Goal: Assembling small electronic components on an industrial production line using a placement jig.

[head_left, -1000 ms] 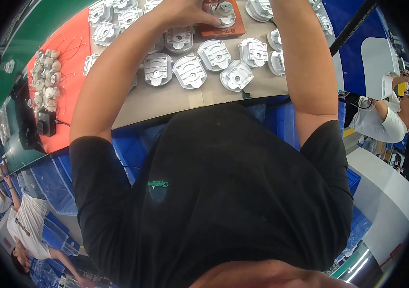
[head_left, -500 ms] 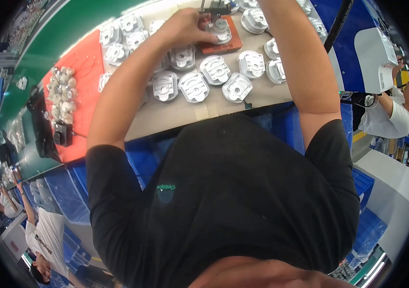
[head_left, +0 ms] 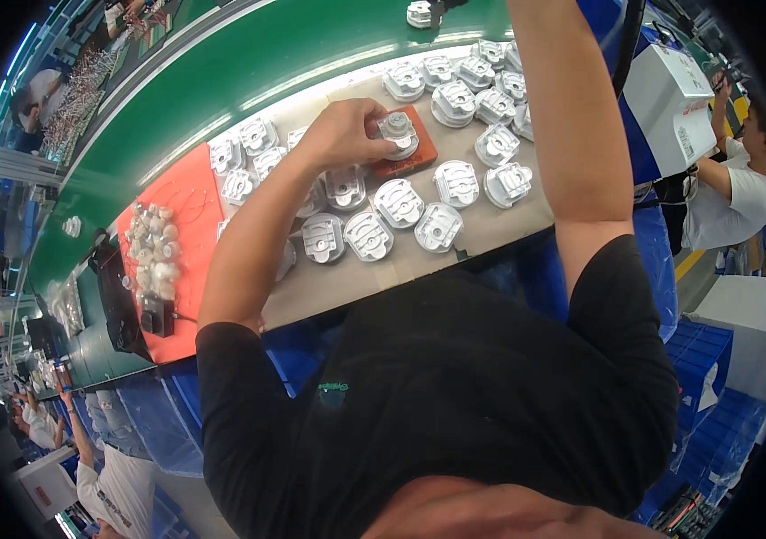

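A white round plastic housing (head_left: 398, 133) with a grey round piece on top sits on an orange-red block (head_left: 417, 163). My left hand (head_left: 347, 133) reaches in from the left, thumb and fingers closed about the housing's left side. My right forearm (head_left: 585, 135) stretches up past the top edge, and the right hand is outside the picture. Several similar white housings lie around the block, among them one (head_left: 399, 203) just below it and another (head_left: 456, 183) to its lower right.
An orange-red mat (head_left: 199, 269) at the left bears a pile of small cream parts (head_left: 154, 247) with thin wires and a black box (head_left: 156, 316). Beyond the beige work surface runs a green belt (head_left: 248, 76), with a white part (head_left: 419, 13) on it. Other people work at both sides.
The view has shifted, so the table sits lower. The dark metal tool that was over the housing is away from it now. My left hand still grips the housing on the block.
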Available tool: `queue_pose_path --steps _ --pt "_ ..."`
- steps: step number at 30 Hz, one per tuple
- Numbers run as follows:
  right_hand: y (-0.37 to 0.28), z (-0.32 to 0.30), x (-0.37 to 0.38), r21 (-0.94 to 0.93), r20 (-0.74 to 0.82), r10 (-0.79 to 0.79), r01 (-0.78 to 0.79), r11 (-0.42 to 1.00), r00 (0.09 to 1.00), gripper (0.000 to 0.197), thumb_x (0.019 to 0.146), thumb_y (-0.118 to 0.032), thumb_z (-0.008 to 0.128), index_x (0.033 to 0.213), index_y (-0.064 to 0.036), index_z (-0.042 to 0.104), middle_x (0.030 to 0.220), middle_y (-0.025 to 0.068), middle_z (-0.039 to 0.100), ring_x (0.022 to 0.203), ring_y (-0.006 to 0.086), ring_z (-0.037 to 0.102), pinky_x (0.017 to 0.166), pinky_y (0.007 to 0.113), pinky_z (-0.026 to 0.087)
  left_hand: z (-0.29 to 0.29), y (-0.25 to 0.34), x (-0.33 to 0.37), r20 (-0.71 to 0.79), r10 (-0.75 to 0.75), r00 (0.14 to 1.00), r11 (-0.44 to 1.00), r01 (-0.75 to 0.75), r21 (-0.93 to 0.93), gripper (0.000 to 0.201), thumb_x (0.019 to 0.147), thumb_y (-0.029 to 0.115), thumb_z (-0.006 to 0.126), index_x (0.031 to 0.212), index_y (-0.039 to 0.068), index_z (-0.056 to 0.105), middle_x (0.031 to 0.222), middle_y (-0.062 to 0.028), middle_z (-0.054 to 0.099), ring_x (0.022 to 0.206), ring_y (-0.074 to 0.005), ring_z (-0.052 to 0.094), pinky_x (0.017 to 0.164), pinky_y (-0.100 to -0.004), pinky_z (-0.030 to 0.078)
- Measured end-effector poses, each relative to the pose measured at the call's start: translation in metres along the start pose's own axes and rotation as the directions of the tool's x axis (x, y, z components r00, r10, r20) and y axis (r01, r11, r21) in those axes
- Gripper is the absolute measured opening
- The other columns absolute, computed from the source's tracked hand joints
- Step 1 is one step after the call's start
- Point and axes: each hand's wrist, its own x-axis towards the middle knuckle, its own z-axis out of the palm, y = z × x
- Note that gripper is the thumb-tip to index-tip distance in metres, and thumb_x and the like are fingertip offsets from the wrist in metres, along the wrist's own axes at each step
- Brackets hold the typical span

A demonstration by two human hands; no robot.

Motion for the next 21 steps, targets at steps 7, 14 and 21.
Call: queue_pose_path --steps 7,14,21 --pt "0.047 -0.025 -0.047 -0.223 -0.179 -0.374 0.333 0.916 0.910 0.041 0.099 -0.015 0.070 0.132 0.0035 0.056 0.125 0.0128 0.064 0.114 0.0197 0.063 0.097 0.030 0.050 -0.039 -0.032 0.032 -0.169 0.006 0.986 0.994 -0.025 -0.108 0.069 0.069 0.042 0.087 0.116 -0.007 0.071 0.092 -0.0149 0.073 0.081 -0.0219 0.070 0.075 -0.0349 0.055" --pt "0.105 -0.045 -0.127 -0.523 -0.089 -0.034 -0.018 0.852 0.995 0.037 0.088 -0.012 0.078 0.116 0.0041 0.059 0.103 0.0143 0.071 0.089 0.0240 0.071 0.084 0.031 0.056 -0.097 -0.121 0.100 -0.313 -0.238 0.920 0.969 0.245 -0.018 0.071 0.068 0.045 0.087 0.115 -0.006 0.072 0.100 -0.0168 0.076 0.090 -0.0237 0.072 0.082 -0.0345 0.055" --pt "0.243 -0.065 -0.081 -0.772 -0.086 0.727 -0.507 0.383 0.681 0.079 0.074 -0.037 0.091 0.129 0.0058 0.056 0.123 0.0232 0.068 0.113 0.0324 0.067 0.095 0.040 0.054 -0.123 -0.193 0.133 -0.506 -0.369 0.779 0.864 0.489 0.122 0.066 0.071 0.050 0.083 0.116 0.003 0.073 0.112 -0.0150 0.076 0.105 -0.0314 0.072 0.092 -0.0392 0.055"
